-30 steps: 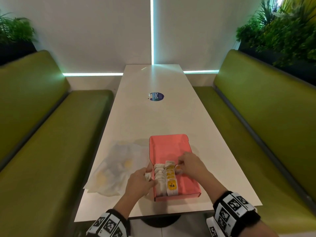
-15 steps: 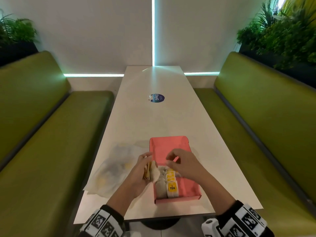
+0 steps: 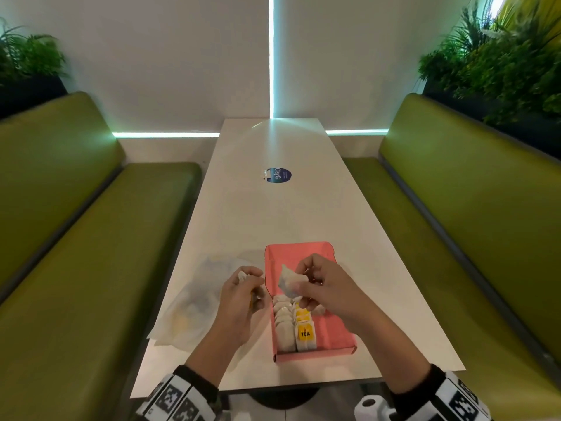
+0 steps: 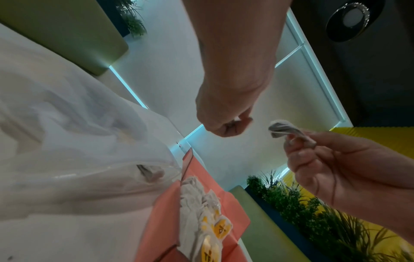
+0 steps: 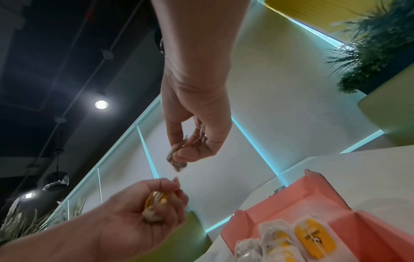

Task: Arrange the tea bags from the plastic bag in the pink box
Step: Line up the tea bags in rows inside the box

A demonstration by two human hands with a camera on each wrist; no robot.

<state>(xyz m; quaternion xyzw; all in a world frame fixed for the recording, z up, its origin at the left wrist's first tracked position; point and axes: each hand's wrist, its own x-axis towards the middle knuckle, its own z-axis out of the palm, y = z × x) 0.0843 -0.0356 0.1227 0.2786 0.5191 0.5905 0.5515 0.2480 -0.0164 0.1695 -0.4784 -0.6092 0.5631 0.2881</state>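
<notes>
The pink box [image 3: 300, 256] lies open on the white table, with two rows of tea bags [image 3: 291, 326] packed in its near left part. Above the box my right hand [image 3: 300, 287] pinches one white tea bag [image 3: 288, 282], which also shows in the right wrist view [image 5: 177, 161]. Just left of the box my left hand [image 3: 250, 281] is curled round a small bunch of tea bags [image 5: 156, 202] with yellow tags. The crumpled clear plastic bag [image 3: 191, 308] lies on the table left of my left hand.
The long table [image 3: 273, 214] carries a round blue sticker [image 3: 278, 175] further out. Green benches [image 3: 91, 268] run along both sides, with plants behind their backs. The right half of the box floor [image 3: 334, 329] is bare.
Both hands rose from the rows in the box. My left hand lifted a bunch of tea bags, and my right hand now holds one tea bag apart from it.
</notes>
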